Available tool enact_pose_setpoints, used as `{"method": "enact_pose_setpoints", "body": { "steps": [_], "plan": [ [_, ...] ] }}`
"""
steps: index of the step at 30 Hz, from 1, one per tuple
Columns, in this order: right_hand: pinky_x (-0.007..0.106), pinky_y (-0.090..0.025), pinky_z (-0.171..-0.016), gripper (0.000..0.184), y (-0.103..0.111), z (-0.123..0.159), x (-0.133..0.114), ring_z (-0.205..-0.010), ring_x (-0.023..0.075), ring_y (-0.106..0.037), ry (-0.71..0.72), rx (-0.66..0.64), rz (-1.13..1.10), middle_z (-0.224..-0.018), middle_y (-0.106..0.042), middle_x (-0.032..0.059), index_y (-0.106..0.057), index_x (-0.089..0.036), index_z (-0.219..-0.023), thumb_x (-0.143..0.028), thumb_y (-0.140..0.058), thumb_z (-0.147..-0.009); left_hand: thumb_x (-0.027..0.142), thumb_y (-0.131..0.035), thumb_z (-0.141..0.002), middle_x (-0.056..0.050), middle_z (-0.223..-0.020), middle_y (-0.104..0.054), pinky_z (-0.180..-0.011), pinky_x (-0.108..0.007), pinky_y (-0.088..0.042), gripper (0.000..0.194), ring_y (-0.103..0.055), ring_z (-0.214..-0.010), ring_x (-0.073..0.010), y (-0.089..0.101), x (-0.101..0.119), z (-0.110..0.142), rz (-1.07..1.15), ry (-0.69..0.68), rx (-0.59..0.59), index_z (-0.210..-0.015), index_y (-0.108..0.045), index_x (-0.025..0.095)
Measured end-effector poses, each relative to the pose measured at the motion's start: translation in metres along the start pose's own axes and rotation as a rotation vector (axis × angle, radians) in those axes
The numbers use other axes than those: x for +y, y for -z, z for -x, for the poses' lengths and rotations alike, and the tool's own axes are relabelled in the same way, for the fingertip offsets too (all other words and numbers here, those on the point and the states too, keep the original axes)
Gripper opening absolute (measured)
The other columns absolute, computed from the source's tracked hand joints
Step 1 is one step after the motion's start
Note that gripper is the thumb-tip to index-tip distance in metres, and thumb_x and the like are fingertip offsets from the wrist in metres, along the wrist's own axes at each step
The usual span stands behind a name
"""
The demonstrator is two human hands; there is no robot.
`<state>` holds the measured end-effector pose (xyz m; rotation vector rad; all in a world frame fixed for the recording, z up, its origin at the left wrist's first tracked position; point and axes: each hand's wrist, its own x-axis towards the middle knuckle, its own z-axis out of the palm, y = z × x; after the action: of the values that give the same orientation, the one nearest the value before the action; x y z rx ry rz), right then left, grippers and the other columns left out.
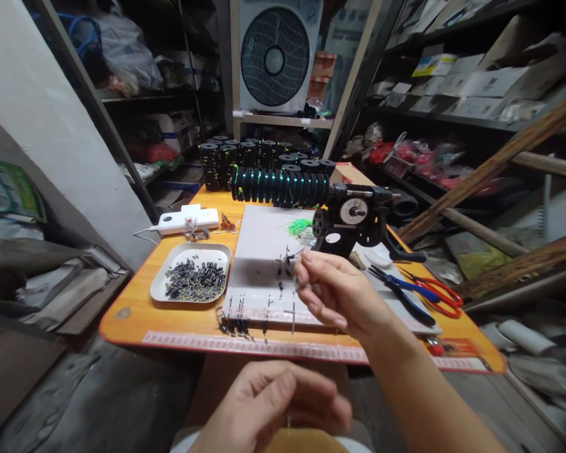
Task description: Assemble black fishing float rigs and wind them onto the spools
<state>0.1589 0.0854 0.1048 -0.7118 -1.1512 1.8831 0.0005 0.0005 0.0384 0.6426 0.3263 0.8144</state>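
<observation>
The small black pieces (281, 286) nearest your right hand (334, 283) lie on the pale board (259, 229), just left of your fingertips; they are short and dark, with thin stems. More of the same sort, a dark cluster (238, 327), sit along the board's front edge, their fine stems running up onto it. Your right fingers are drawn narrowly together with the thumb; a tiny pale spot shows at the tips, but you cannot tell from here what it is or whether it is pinched. Your left hand (278, 402) is curled in front of the table edge, its fingers blurred, so its grip cannot be told.

To the left, a white tray (156, 290) holds many little black cylinders (195, 280) flecked with yellow. Beneath everything is an orange-yellow table (136, 277), with a pink-marked strip (264, 347) along its front. On the right side are blue-and-black pliers (405, 296) and red-handled scissors (448, 305); behind your right hand stands a black machine (353, 214) bearing a row of glossy teal-wound spools (280, 187). Farther back you have a box fan (274, 60), crowded shelves (471, 110) and a wooden ladder (495, 168).
</observation>
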Motion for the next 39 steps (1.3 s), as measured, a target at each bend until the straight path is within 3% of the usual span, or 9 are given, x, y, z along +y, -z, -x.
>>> {"method": "enact_pose_setpoints", "body": {
  "steps": [2,5,7,10,13,17,22,30,39],
  "plan": [
    [0.009,-0.020,-0.027,0.027,-0.002,0.003,-0.006,-0.027,0.0000,-0.032,0.012,-0.007,0.114,-0.053,-0.061,-0.0021,-0.060,-0.016,-0.081,-0.038,-0.050,-0.094,0.029,-0.058,-0.090,-0.012,-0.108,-0.074,-0.095,-0.034,-0.045,0.033,-0.068,-0.098,-0.0220,-0.004,0.015,-0.005,-0.238,-0.115,0.053,-0.120,-0.064,0.017],
    [0.009,-0.022,-0.027,0.027,-0.005,0.007,-0.015,-0.027,0.0001,-0.033,0.037,0.012,0.276,-0.051,-0.058,-0.0044,-0.065,-0.016,-0.088,-0.039,-0.050,-0.094,0.032,-0.041,-0.098,-0.011,-0.100,-0.073,-0.084,-0.037,-0.049,0.038,-0.071,-0.078,-0.0203,-0.007,0.031,-0.018,-0.379,-0.194,0.086,-0.132,-0.049,0.019],
    [0.009,-0.022,-0.027,0.028,-0.006,0.007,-0.018,-0.027,0.0002,-0.033,0.047,0.029,0.338,-0.049,-0.056,-0.0056,-0.066,-0.015,-0.089,-0.039,-0.051,-0.093,0.035,-0.029,-0.100,-0.009,-0.085,-0.074,-0.068,-0.032,-0.052,0.038,-0.070,-0.059,-0.0173,-0.008,0.036,-0.025,-0.432,-0.201,0.128,-0.123,-0.052,0.016],
    [0.009,-0.023,-0.028,0.029,-0.005,0.006,-0.019,-0.027,0.0003,-0.035,0.044,0.033,0.341,-0.048,-0.057,-0.0050,-0.065,-0.014,-0.087,-0.041,-0.053,-0.092,0.040,-0.029,-0.100,-0.007,-0.070,-0.073,-0.045,-0.020,-0.045,0.038,-0.064,-0.042,-0.0127,-0.008,0.036,-0.032,-0.492,-0.170,0.146,-0.102,-0.057,0.014],
    [0.009,-0.023,-0.028,0.029,-0.003,0.004,-0.016,-0.026,0.0006,-0.035,0.019,0.006,0.254,-0.048,-0.060,-0.0031,-0.064,-0.014,-0.086,-0.040,-0.053,-0.092,0.041,-0.037,-0.098,-0.006,-0.066,-0.073,-0.035,-0.013,-0.038,0.033,-0.060,-0.035,-0.0097,-0.005,0.034,-0.036,-0.443,-0.131,0.102,-0.097,-0.057,0.015],
    [0.011,-0.028,-0.027,0.027,-0.002,-0.001,-0.009,-0.026,0.0023,-0.038,-0.053,-0.044,-0.035,-0.053,-0.064,0.0000,-0.059,-0.015,-0.074,-0.039,-0.057,-0.087,0.040,-0.047,-0.095,-0.005,-0.061,-0.073,-0.031,-0.012,-0.038,0.030,-0.058,-0.031,-0.0094,-0.002,0.028,-0.038,-0.298,-0.133,0.040,-0.087,-0.060,0.014],
    [0.009,-0.018,-0.021,0.037,-0.004,-0.009,0.005,-0.021,0.0015,-0.030,-0.145,0.063,-0.316,-0.040,-0.054,-0.0045,-0.044,-0.018,-0.058,-0.040,-0.063,-0.080,0.041,-0.057,-0.089,-0.006,-0.056,-0.071,-0.033,-0.015,-0.045,0.036,-0.062,-0.035,-0.0121,-0.005,0.013,-0.036,-0.102,-0.172,0.096,-0.072,-0.063,0.010],
    [0.009,-0.016,-0.023,0.039,-0.010,-0.014,0.018,-0.021,0.0010,-0.029,-0.142,0.129,-0.315,-0.037,-0.050,-0.0054,-0.042,-0.018,-0.056,-0.040,-0.068,-0.074,0.039,-0.057,-0.089,-0.007,-0.058,-0.072,-0.040,-0.014,-0.047,0.033,-0.065,-0.043,-0.0116,-0.007,0.003,-0.019,-0.056,-0.212,0.252,-0.074,-0.065,0.010],
    [0.009,-0.015,-0.024,0.038,-0.004,-0.012,0.012,-0.023,0.0003,-0.028,-0.099,0.109,-0.292,-0.041,-0.051,-0.0055,-0.040,-0.018,-0.058,-0.039,-0.059,-0.083,0.034,-0.050,-0.094,-0.010,-0.068,-0.076,-0.042,-0.018,-0.053,0.031,-0.070,-0.050,-0.0158,0.005,-0.024,-0.018,0.099,-0.227,0.141,-0.087,-0.069,0.010]
  ]
}}
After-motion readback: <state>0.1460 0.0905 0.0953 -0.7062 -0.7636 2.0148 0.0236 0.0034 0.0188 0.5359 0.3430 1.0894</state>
